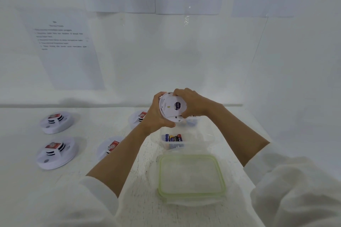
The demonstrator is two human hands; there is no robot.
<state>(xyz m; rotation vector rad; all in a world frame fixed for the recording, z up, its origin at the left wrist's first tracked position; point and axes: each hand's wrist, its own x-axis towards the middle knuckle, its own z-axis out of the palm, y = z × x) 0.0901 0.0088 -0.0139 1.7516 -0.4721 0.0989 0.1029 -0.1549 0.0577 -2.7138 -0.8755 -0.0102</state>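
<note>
I hold a round white smoke detector [168, 108] up above the table, its back side turned toward me, with a dark battery showing in an opening. My left hand [156, 118] grips its left rim and underside. My right hand [191, 103] curls over its top and right edge, fingertips on the back. Below them stands a clear plastic container [203, 139] holding several batteries [173, 138].
Several more white smoke detectors with red labels lie on the white table: two at the left [56, 121] [56, 153], two partly hidden by my left arm [108, 146] [137, 117]. A green-rimmed clear lid [191, 177] lies near me. Printed sheets hang on the wall [66, 42].
</note>
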